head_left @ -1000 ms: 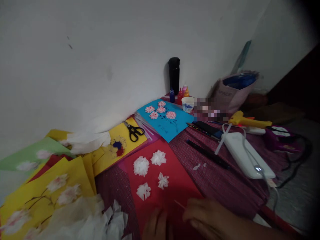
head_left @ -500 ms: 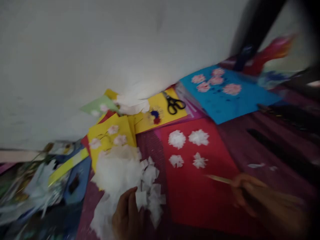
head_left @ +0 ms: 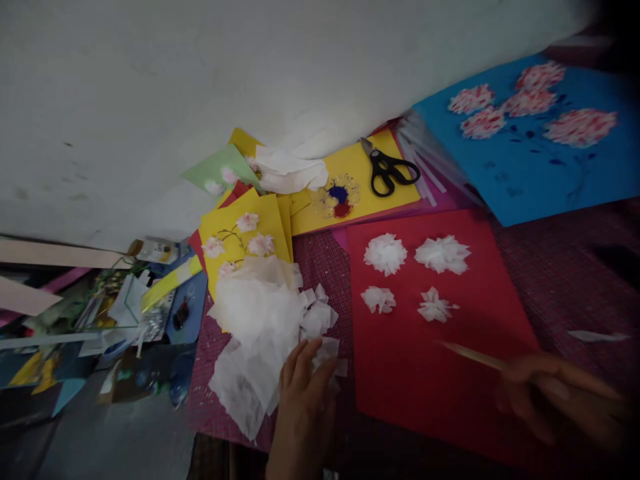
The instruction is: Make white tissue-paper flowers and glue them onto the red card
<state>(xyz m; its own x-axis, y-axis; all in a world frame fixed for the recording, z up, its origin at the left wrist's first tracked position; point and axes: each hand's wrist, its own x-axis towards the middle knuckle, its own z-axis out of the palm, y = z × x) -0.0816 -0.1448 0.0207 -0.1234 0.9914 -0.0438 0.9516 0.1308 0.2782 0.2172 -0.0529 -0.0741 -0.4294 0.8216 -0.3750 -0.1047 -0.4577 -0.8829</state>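
The left hand [head_left: 305, 397], half curled, is at the white tissue squares [head_left: 319, 319]; its grip is unclear. The right hand [head_left: 553, 387] pinches a slim stick [head_left: 475, 356] over red paper [head_left: 410, 383].

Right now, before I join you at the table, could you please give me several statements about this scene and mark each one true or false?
1. The right hand holds a thin stick over the red sheet. True.
2. Six white tissue flowers lie on the red sheet. False: there are four.
3. The scissors lie on the red sheet. False: they lie on a yellow sheet.
4. The blue sheet bears red-and-white flowers. True.
5. The left hand is on the scissors. False: its fingers are at the white tissue pile; whether they grip a piece is unclear.
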